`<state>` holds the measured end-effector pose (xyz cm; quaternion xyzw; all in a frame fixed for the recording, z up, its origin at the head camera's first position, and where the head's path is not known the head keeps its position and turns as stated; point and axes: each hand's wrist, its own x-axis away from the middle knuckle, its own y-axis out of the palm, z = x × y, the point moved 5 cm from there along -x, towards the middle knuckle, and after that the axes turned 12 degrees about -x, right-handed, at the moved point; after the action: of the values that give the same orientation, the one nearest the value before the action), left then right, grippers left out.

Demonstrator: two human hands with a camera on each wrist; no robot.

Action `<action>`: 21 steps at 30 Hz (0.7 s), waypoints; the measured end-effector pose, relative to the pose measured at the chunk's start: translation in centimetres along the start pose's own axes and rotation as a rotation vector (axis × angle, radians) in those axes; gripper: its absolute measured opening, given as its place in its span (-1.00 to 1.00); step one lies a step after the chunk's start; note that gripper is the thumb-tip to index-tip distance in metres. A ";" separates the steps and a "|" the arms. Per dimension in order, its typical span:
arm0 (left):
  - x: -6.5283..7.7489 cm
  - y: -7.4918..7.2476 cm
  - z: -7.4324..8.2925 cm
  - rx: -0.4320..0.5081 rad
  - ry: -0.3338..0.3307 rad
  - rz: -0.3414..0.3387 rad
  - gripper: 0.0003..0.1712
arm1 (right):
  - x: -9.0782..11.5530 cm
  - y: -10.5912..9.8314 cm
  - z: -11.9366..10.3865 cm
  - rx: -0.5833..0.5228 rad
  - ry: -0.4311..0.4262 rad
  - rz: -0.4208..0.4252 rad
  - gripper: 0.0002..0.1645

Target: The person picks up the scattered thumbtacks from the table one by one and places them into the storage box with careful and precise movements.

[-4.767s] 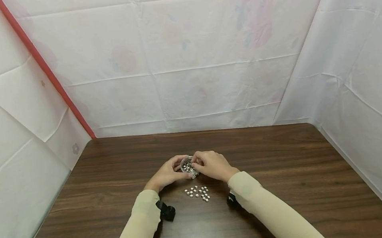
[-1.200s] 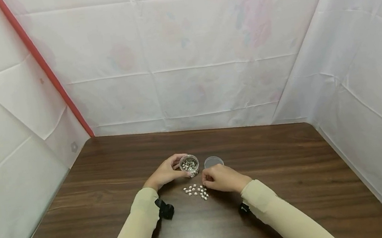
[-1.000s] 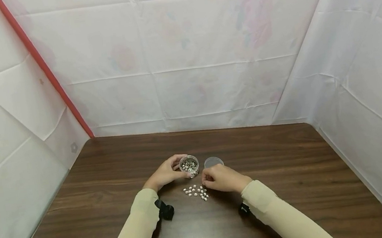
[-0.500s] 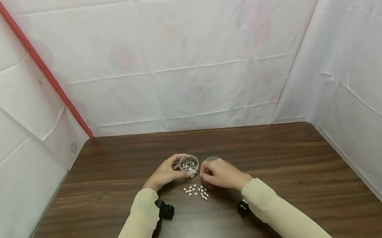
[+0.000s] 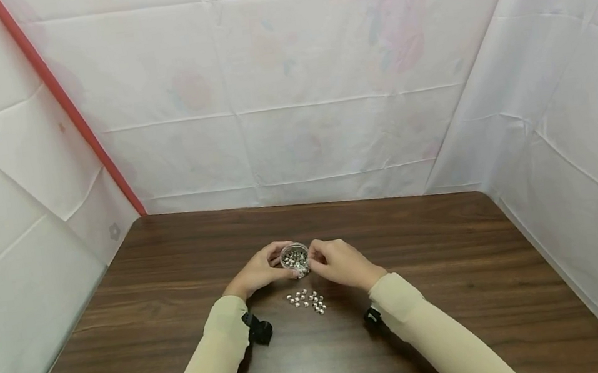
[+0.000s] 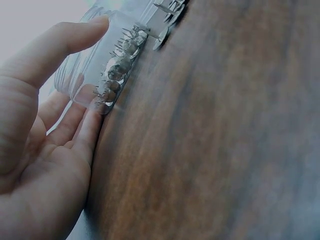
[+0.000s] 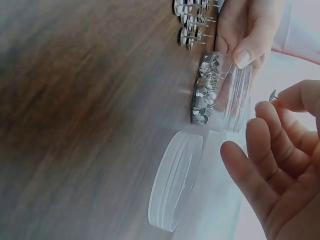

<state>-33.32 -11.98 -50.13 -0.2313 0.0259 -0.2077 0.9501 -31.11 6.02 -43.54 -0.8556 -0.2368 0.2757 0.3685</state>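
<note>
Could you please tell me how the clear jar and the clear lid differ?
The jar is taller, while the lid is shallow. The jar holds metal thumbtacks; the lid shows none. The left hand grips the jar, whereas no hand touches the lid. Both are round and transparent.

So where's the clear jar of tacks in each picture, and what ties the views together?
Head: the jar below centre, slightly left.
Left wrist: the jar at upper left.
Right wrist: the jar right of centre, slightly high.
Shared landmark: the left grip, holding the jar in all three.
</note>
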 end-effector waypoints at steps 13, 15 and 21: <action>0.0 0.0 -0.3 -0.001 0.014 0.014 -0.17 | -1.1 0.4 0.8 -0.010 0.032 0.014 -0.95; 0.1 0.0 -0.3 -0.006 0.006 0.012 -0.16 | -1.3 0.5 0.9 -0.008 0.043 0.010 -0.95; 0.0 0.0 -0.3 -0.018 -0.010 0.016 -0.15 | -1.7 0.7 1.1 -0.017 0.069 0.004 -0.94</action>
<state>-33.33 -12.16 -50.43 -0.2405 0.0251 -0.1987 0.9498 -32.93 5.07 -44.17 -0.8681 -0.2245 0.2447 0.3688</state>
